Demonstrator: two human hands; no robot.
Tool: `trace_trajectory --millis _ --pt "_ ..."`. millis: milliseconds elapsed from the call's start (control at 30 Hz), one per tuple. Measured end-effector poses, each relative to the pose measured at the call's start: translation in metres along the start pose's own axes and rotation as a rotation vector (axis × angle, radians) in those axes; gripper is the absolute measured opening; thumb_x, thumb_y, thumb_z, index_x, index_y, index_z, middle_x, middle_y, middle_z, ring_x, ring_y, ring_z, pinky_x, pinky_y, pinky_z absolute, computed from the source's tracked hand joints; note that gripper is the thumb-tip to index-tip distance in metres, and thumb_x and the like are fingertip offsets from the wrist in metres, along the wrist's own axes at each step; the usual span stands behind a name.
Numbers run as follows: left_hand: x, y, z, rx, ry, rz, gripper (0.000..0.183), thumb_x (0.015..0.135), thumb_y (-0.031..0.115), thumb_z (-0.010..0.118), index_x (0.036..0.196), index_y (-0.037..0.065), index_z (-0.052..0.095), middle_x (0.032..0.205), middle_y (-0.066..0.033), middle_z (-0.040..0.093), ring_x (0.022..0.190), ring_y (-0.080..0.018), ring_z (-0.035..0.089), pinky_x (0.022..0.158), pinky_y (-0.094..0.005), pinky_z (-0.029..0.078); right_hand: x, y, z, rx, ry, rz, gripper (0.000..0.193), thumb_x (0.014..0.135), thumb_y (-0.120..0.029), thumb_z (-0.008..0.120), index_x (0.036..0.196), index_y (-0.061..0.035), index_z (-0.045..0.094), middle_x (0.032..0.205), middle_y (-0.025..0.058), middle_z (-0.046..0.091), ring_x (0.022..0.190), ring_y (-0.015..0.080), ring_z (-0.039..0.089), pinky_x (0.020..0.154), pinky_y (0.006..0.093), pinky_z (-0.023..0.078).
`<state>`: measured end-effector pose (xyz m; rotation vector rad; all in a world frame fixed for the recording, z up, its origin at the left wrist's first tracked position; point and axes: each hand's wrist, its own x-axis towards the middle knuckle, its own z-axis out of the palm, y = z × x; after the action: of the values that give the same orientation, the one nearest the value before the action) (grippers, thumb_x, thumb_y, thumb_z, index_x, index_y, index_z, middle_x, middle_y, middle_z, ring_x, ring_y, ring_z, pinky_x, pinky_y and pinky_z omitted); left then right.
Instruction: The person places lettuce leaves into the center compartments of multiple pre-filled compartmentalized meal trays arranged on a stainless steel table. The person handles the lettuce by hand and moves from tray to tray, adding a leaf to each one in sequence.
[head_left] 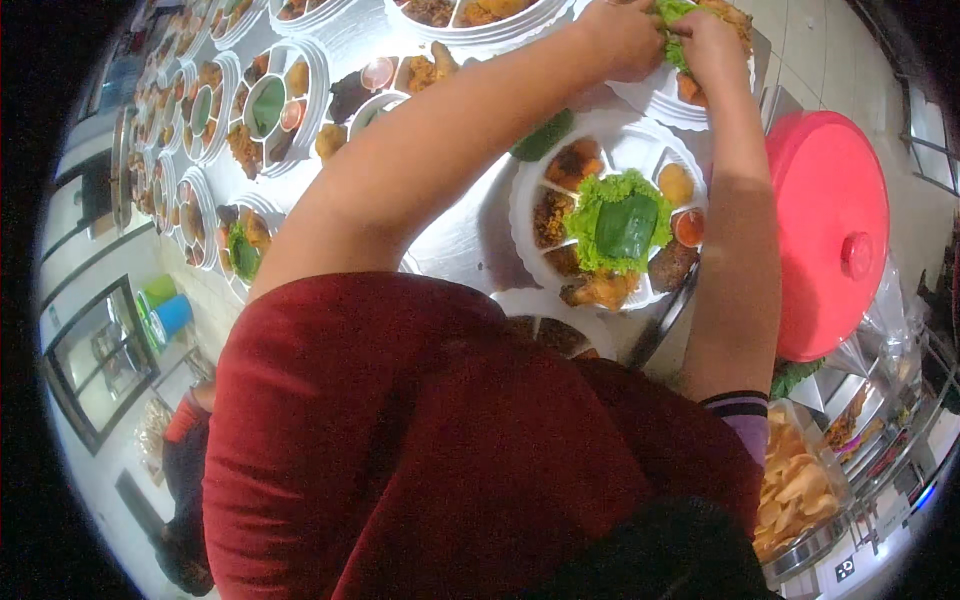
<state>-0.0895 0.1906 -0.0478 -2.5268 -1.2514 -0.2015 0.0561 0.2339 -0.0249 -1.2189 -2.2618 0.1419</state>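
Pinching a ruffled green lettuce leaf [672,22] between them, the person's left hand [625,38] and right hand [712,42] meet at the top of the view, over a white divided plate [655,100] at the far side of the table [460,235]. The leaf looks light, limp and easily torn, so it likely handles best held loosely by its frilled edge rather than squeezed. It is bright green with a curly rim, and it lies against a piece of brown fried food [735,15]. The fingers of both hands are curled narrow around the leaf; how firmly they hold it cannot be told.

Just nearer the person sits a finished plate [628,140], white and round with compartments. A lettuce leaf topped by a folded dark green banana leaf [626,226] fills its centre, ringed by fried pieces, brown side dishes and a small cup of red sauce [689,227]. Another plate shows partly below it, behind the person's red shirt [420,450].

To the right stands a round pink lid [830,230] with a knob. Lower right, a clear container holds pale crackers [795,480]. To the left, many more filled white plates [270,105] run in rows along the shiny metal table.
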Motion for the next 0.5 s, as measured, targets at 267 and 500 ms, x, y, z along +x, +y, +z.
trace_trajectory --millis 267,500 --pt "0.002 0.006 -0.027 0.001 0.006 -0.044 0.025 0.073 0.022 0.05 0.085 0.008 0.067 0.104 -0.009 0.056 0.109 -0.0274 0.043 0.103 -0.0569 0.009 0.018 0.0 -0.018 -0.075 -0.063 0.183 0.017 0.072 -0.018 0.059 0.082 -0.005 0.064 0.079 0.0186 0.06 0.074 0.0365 0.056 0.069 0.043 0.045" --pt "0.014 0.024 -0.019 -0.121 -0.264 -0.079 0.039 0.086 0.034 0.039 0.103 0.006 0.058 0.106 -0.0101 0.057 0.102 -0.0233 0.052 0.097 -0.0459 0.026 0.014 0.006 0.003 -0.299 -0.034 0.206 0.014 0.076 -0.022 0.054 0.081 -0.0126 0.063 0.087 0.0146 0.057 0.08 0.0335 0.056 0.067 0.0418 0.045"
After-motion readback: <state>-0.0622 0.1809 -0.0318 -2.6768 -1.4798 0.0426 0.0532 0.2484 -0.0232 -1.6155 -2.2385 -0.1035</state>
